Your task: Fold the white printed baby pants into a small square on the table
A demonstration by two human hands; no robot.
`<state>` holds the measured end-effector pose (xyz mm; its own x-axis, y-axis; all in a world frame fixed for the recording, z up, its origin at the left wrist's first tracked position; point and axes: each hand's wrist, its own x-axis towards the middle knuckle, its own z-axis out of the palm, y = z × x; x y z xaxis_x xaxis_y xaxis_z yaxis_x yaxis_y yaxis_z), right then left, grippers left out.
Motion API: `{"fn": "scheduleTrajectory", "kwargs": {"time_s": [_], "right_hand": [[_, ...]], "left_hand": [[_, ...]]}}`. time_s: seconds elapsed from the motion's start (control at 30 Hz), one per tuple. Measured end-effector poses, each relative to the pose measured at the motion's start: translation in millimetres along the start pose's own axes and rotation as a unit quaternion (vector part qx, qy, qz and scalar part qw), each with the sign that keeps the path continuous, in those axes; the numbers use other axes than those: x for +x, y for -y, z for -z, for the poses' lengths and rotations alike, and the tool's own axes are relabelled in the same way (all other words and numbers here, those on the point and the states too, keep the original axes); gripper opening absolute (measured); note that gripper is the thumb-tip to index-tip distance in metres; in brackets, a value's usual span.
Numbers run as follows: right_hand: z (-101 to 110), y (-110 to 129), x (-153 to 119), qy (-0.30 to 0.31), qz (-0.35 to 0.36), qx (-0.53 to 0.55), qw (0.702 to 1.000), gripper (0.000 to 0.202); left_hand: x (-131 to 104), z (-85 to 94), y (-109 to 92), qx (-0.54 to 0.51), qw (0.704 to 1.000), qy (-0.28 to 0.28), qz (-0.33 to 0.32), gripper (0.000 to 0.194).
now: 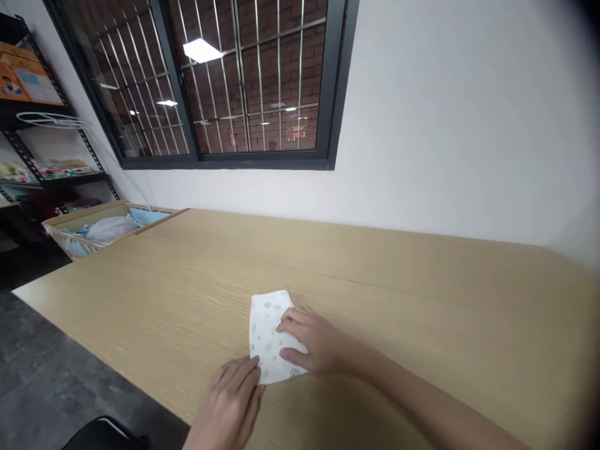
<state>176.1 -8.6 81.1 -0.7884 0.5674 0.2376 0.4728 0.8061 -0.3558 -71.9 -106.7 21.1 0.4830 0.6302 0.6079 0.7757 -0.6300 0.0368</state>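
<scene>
A small folded white cloth (270, 331) with a pale green and pink print lies flat on the wooden table (154, 294). My right hand (309, 340) rests on the cloth's right part, its fingers curved and its thumb apart from them. At the lower left edge of the cloth is my left hand (232, 394). Its fingers are stretched out side by side, with the tips touching the cloth's border and the thumb just below the corner. Part of the cloth's right side is hidden under my right hand.
A wooden crib (89, 219) with blue and white bedding adjoins the table's far left end. Black shelving (51, 181) with boxes stands behind it. A barred window (253, 75) and white wall (445, 125) rise behind the table. A black chair (103, 434) shows at the bottom left.
</scene>
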Motion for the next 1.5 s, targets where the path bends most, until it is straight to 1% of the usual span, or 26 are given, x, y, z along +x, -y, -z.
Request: {"fn": "scheduleTrajectory", "kwargs": {"time_s": [0.07,0.13,0.17,0.23,0.33,0.4,0.43,0.47,0.53,0.63,0.7,0.77,0.83,0.93,1.03,1.1,1.13,1.17,1.23,1.3,1.33,1.4,1.43,1.5], "right_hand": [[5,1,-14,0.036,-0.016,0.0,0.999,0.059],[8,1,-24,0.062,-0.016,0.002,0.998,0.074],[8,1,-28,0.067,-0.013,0.007,0.998,0.073],[9,1,-31,0.059,-0.011,0.027,0.998,0.058],[10,1,-26,0.013,-0.052,0.073,0.996,0.033],[11,-1,-18,-0.028,-0.098,0.099,0.99,0.022],[11,-2,-14,-0.051,-0.12,0.11,0.985,0.019],[10,-4,-8,-0.074,-0.139,0.12,0.98,0.018],[8,-11,3,-0.117,-0.164,0.134,0.97,0.019],[1,-25,20,-0.175,-0.192,0.147,0.954,0.02],[-5,-36,32,-0.206,-0.217,0.149,0.942,0.024],[-11,-47,42,-0.22,-0.234,0.146,0.936,0.028],[-17,-57,51,-0.217,-0.24,0.128,0.938,0.029],[-24,-68,57,-0.208,-0.242,0.091,0.943,0.026],[-24,-63,56,-0.218,-0.242,0.058,0.944,0.026],[-20,-52,53,-0.232,-0.21,0.005,0.95,0.027],[-18,-44,52,-0.231,-0.18,-0.023,0.956,0.03],[-16,-36,50,-0.22,-0.144,-0.046,0.964,0.035],[-15,-23,48,-0.169,-0.076,-0.06,0.981,0.045],[-18,-15,46,-0.107,-0.041,-0.057,0.992,0.053],[-21,-14,44,-0.082,-0.036,-0.057,0.994,0.056],[-26,-16,41,-0.049,-0.038,-0.06,0.996,0.06],[-29,-19,39,-0.04,-0.039,-0.063,0.996,0.061],[-32,-26,33,-0.035,-0.041,-0.068,0.996,0.062]], "left_hand": [[1,0.5,7,-0.023,1.0,0.007,-0.009,0.021],[5,-0.8,11,-0.062,0.998,0.017,0.008,0.02],[8,-0.8,12,-0.087,0.995,0.027,0.032,0.02],[16,1.7,15,-0.148,0.982,0.059,0.102,0.02],[28,11.4,21,-0.237,0.944,0.11,0.203,0.026],[35,16.9,26,-0.281,0.919,0.13,0.243,0.027],[38,17.8,29,-0.302,0.909,0.131,0.254,0.029],[41,16.9,32,-0.322,0.901,0.126,0.262,0.032],[46,9.8,39,-0.362,0.886,0.093,0.276,0.034],[56,-8.6,52,-0.398,0.864,0.027,0.307,0.033],[63,-19.9,60,-0.347,0.875,0.012,0.338,0.036],[70,-27.0,66,-0.255,0.896,0.026,0.362,0.039],[76,-29.8,68,-0.181,0.91,0.048,0.371,0.038],[84,-29.4,64,-0.119,0.922,0.064,0.363,0.033],[90,-30.2,55,-0.044,0.937,0.05,0.343,0.028],[94,-34.3,46,-0.012,0.948,0.034,0.318,0.033],[95,-37.7,41,-0.007,0.954,0.03,0.298,0.036],[95,-41.9,36,-0.009,0.963,0.03,0.269,0.04],[94,-52.0,28,-0.018,0.979,0.041,0.2,0.05],[91,-62.0,21,-0.012,0.984,0.074,0.161,0.06],[88,-66.1,20,-0.002,0.982,0.096,0.16,0.063],[82,-71.5,20,0.019,0.973,0.135,0.184,0.065],[79,-72.7,22,0.026,0.97,0.147,0.193,0.064],[73,-72.9,27,0.033,0.967,0.153,0.199,0.067]]}}
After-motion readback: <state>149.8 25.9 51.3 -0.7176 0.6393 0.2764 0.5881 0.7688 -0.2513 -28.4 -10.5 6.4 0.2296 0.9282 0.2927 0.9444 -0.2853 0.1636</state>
